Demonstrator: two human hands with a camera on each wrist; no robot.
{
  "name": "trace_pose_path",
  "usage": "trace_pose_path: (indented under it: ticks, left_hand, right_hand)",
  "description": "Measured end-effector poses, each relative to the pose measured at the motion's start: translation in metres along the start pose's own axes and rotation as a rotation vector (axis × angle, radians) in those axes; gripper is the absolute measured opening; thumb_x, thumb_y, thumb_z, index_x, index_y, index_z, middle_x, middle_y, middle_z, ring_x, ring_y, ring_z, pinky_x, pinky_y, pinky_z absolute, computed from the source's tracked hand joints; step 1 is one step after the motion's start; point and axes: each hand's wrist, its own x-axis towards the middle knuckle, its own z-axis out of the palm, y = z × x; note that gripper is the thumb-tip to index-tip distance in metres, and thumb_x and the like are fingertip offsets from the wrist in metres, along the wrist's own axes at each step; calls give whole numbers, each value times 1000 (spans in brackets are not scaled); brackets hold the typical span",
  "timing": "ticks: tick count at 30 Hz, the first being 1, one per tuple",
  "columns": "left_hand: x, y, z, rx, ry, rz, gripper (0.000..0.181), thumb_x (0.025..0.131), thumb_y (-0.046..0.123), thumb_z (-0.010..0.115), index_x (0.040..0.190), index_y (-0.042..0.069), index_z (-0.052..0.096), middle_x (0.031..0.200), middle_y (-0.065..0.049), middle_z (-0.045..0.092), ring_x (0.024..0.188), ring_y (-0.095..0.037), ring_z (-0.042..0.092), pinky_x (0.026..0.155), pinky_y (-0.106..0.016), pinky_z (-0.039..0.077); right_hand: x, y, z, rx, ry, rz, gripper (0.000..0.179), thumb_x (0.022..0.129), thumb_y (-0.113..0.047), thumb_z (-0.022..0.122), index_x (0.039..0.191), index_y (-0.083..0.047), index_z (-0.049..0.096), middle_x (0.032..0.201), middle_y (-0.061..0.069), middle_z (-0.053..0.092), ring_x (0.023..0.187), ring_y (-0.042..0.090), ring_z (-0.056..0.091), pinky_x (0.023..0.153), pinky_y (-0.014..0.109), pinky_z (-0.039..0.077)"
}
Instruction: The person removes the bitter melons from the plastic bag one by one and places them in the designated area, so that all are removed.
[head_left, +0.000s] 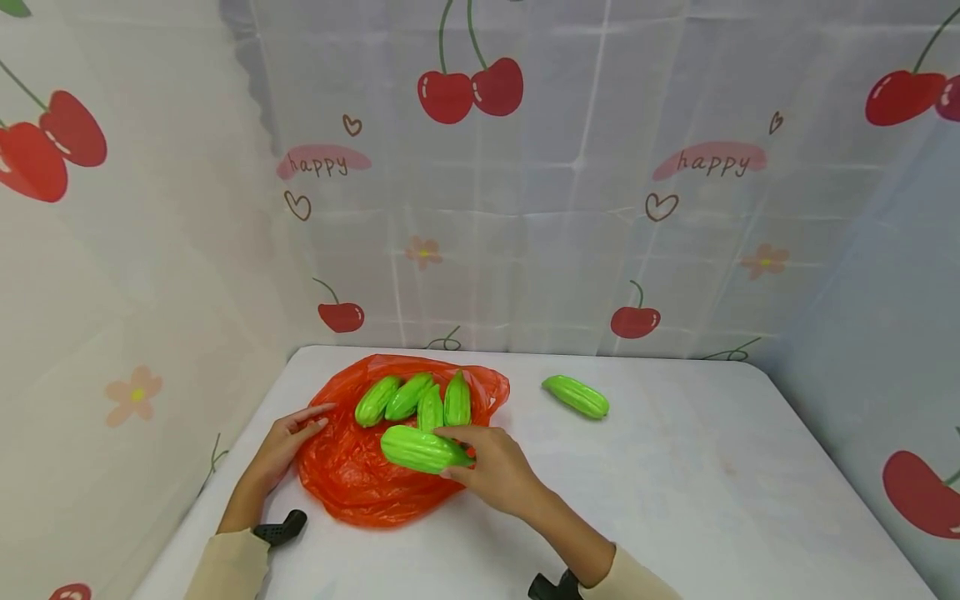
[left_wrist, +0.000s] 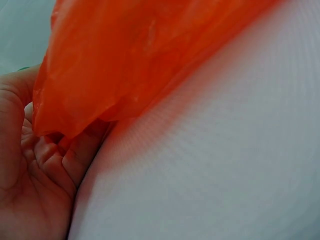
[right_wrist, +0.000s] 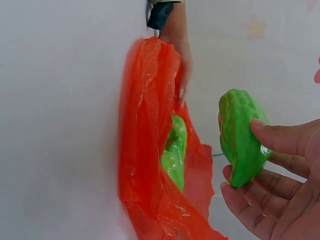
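My right hand [head_left: 498, 472] pinches a bright green, ridged bitter melon [head_left: 420, 450] by one tapered end, thumb on one side and fingers on the other. The right wrist view shows this bitter melon [right_wrist: 242, 135] held above the open red plastic bag [head_left: 356, 496]. Several more green bitter melons [head_left: 377, 402] lie inside the bag, grouped toward its far side. At the bag's left edge, my left hand [head_left: 279, 446] holds the rim, with the thin plastic [left_wrist: 115, 65] between thumb and fingers in the left wrist view.
Another bitter melon [head_left: 576, 397] lies on the white table [head_left: 675, 492], right of the bag. A curtain printed with cherries [head_left: 471, 87] hangs behind the table and along both sides. Black wrist straps [head_left: 281, 528] sit on both forearms.
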Motion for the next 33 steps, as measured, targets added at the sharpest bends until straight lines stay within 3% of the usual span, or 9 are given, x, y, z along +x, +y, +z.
trace_pose_path:
  ticks: [7,14,22,33]
  left_hand:
    - [1,-2,-1,-9,-6,9,48,104,29,59,146,6,54,155,-20,42,117,4,51,91,-17,51]
    - [1,-2,0,-28,-8,7,48,104,28,58,147,5,53,155,-21,41,115,4,53,90,-18,52]
    - [0,-1,0,-11,0,4,47,105,28,58,146,6,54,155,-20,42,114,4,54,89,-18,53]
    - [-1,-1,0,-16,3,-1,49,104,30,59,147,6,54,156,-20,41,116,5,51,90,-18,52]
  right_hand:
    - [-6,3,-8,27,17,-8,51,84,-11,84,132,-17,69,125,-2,70,93,13,61,77,33,58]
    - [-12,11,-10,36,32,-23,51,83,-9,84,131,-18,69,118,-3,71,87,12,60,75,33,58]
    - [-20,16,-25,73,40,-10,52,83,-7,84,132,-17,68,117,-1,71,95,14,65,79,27,58]
    - [-32,29,-39,90,71,-5,53,81,-3,84,131,-16,69,118,-3,72,95,16,67,78,31,60]
